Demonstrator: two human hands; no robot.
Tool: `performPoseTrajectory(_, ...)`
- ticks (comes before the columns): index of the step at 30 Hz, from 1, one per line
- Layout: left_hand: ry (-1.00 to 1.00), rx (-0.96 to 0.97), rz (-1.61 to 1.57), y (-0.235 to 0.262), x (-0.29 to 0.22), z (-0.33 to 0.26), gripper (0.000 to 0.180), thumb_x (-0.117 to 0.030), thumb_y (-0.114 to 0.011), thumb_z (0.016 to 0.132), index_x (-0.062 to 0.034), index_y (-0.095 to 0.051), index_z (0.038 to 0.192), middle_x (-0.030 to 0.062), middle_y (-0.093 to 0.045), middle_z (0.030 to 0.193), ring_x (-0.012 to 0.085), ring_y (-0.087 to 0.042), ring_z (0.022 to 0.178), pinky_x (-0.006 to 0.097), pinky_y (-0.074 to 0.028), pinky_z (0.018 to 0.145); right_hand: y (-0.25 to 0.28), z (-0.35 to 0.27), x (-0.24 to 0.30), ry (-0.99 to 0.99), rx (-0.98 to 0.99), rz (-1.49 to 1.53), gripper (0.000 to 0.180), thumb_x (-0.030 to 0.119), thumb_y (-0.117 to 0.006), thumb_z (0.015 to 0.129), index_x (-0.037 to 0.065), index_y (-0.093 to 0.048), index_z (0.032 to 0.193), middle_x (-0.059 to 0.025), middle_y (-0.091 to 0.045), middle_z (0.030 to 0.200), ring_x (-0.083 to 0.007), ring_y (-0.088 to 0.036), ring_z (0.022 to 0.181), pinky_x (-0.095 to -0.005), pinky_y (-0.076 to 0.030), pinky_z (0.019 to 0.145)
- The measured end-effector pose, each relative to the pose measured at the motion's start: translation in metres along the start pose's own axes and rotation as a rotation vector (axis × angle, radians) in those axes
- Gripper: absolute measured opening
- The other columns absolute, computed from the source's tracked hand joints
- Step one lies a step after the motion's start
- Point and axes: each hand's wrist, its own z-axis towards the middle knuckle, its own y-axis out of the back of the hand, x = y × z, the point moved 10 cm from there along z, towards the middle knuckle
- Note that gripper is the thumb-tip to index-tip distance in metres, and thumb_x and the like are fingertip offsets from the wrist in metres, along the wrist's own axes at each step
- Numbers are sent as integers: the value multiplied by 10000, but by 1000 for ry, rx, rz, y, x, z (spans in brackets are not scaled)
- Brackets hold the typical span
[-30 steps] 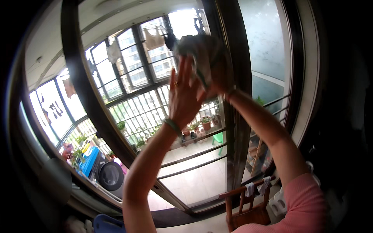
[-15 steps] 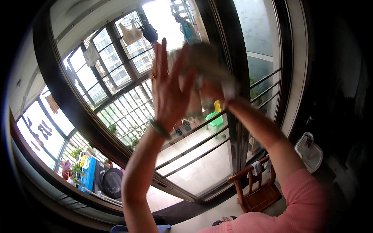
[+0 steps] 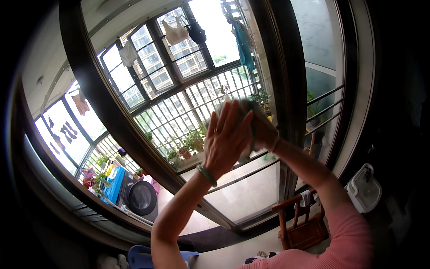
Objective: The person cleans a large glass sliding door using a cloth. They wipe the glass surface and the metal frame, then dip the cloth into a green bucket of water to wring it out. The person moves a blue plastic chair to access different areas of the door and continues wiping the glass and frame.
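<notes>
My left hand [image 3: 226, 141] is raised in front of the glass door, its fingers stretched out and lying close together. It wears a ring and a pale green bangle [image 3: 206, 175]. Just to its right is my right hand [image 3: 265, 130], partly hidden behind the left one and smeared by motion. It grips a greyish-green cloth [image 3: 247, 106], bunched and blurred, which shows above and between my hands. Whether the left hand touches the cloth, I cannot tell. The dark-framed sliding glass door [image 3: 289, 89] stands before me, close to both hands.
Below right is a wooden chair [image 3: 306, 229] with a white cloth on it; a white plastic basin [image 3: 365, 190] lies farther right. A blue plastic stool [image 3: 139, 255] stands at lower left. Beyond the glass are a washing machine [image 3: 142, 197], potted plants [image 3: 195, 140] and hanging laundry [image 3: 175, 32].
Both hands have moved down and a little right, with the cloth still in the right hand. The view has shifted, so the balcony appears farther right.
</notes>
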Motion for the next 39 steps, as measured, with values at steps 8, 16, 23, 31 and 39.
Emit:
performPoseTrajectory(8,-118,-534,480,158,63,96,558,-427,-655,856,-242,-536,1370,141,-311,1546,350,-247,1445,594,-194,1137,174,212,12,375,-698,-263,413,351,-625,816,66,-617,1116,-162,-629,1068,-313,-589,987,-418,-450,870)
performPoseTrajectory(16,-67,-515,250,174,81,65,536,-431,-652,859,-229,-561,1348,148,-319,1539,361,-248,1441,586,-197,1135,98,213,12,75,-366,-95,266,298,-649,776,105,-714,948,-149,-677,989,-289,-606,1039,-439,-468,908)
performPoseTrajectory(23,169,-33,195,17,45,-106,524,-292,-683,820,-257,-569,1330,116,-396,1490,344,-292,1425,579,-222,1131,-51,21,96,-10,21,330,456,251,-636,828,116,-581,1260,-116,-547,1309,-266,-491,1253,-408,-354,1096)
performPoseTrajectory(31,307,156,-37,-29,43,-192,569,-303,-708,841,-198,-534,1373,164,-270,1554,351,-229,1449,511,-258,1158,-102,-37,127,324,251,312,363,290,-586,877,122,-626,1196,-82,-570,1273,-221,-487,1253,-377,-351,1114)
performPoseTrajectory(39,71,-338,484,151,120,-34,485,-321,-627,889,-172,-523,1338,175,-400,1447,398,-437,1276,473,-508,922,21,182,82,331,-166,175,299,208,-621,753,132,-674,1037,-76,-624,1127,-252,-542,1133,-412,-438,997)
